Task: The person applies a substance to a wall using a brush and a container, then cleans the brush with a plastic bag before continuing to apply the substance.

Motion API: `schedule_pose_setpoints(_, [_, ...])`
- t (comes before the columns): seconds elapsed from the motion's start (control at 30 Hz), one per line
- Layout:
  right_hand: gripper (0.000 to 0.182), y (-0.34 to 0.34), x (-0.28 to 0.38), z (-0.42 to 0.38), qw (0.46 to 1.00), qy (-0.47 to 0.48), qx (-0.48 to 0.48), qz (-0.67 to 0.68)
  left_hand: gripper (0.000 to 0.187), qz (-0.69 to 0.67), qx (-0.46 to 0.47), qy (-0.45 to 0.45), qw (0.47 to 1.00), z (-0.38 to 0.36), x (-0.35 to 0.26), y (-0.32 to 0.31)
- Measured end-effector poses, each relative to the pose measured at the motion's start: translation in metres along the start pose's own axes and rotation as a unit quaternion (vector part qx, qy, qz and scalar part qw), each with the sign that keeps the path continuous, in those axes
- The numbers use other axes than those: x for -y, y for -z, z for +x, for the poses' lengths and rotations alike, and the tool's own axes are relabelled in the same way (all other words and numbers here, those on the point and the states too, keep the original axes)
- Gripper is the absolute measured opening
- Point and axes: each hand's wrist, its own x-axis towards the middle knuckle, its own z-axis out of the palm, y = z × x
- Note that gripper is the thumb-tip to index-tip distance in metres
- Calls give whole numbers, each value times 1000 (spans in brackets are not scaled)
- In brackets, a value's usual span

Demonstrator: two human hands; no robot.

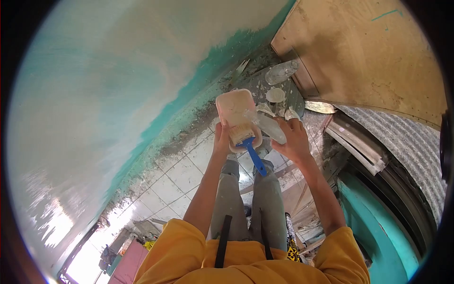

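My left hand point(221, 139) grips the left edge of a pale pink plastic tub point(235, 100). Across the tub's near end lies a wide paintbrush point(255, 158), its pale bristles inside and its blue handle sticking out over the rim toward me. My right hand point(294, 143) is closed around a translucent plastic container point(272, 128), tilted with its far end over the tub's right side. Something clear and shiny, like liquid, shows at that end. The palm side of my right hand is hidden.
A paint-spotted grey surface point(257, 85) beyond the tub bears a clear plastic bottle point(282, 72) and a round white lid point(275, 95). The half-painted wall point(142, 85) rises on the left. A wooden panel point(364, 52) and corrugated sheet point(402, 132) stand right, above dirty floor tiles point(182, 175).
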Motion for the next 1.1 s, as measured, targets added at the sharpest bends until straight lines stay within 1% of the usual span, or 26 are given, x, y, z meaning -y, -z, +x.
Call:
schedule_pose_setpoints(0.1, [69,0,3,-2,1000,-1,5,-21,79,12,1,13,1000,-1,1,2])
schedule_pose_setpoints(0.17, [68,1,4,-4,999,-23,26,-32,80,0,-4,19,1000,-1,3,2])
schedule_pose_setpoints(0.23, [68,0,5,-7,999,-28,29,-35,80,-12,-10,26,1000,-2,9,3])
schedule_pose_setpoints(0.33, [69,2,10,-7,998,-32,24,-43,81,-8,-9,1,1000,-1,12,3])
schedule_pose_setpoints(0.5, [68,1,15,-8,996,-48,25,-67,80,24,-33,26,999,-3,12,2])
schedule_pose_setpoints(0.53, [67,0,15,-8,996,-43,15,-74,80,23,-32,25,999,0,14,1])
schedule_pose_setpoints(0.6, [67,0,14,-10,996,-39,7,-80,72,-3,-49,-26,998,1,19,0])
schedule_pose_setpoints(1.03, [68,-1,16,-13,997,-53,12,-62,74,-4,-40,-33,999,3,24,-1])
schedule_pose_setpoints(1.1, [68,-1,16,-14,996,-53,12,-66,74,-21,-37,-26,999,1,23,-2])
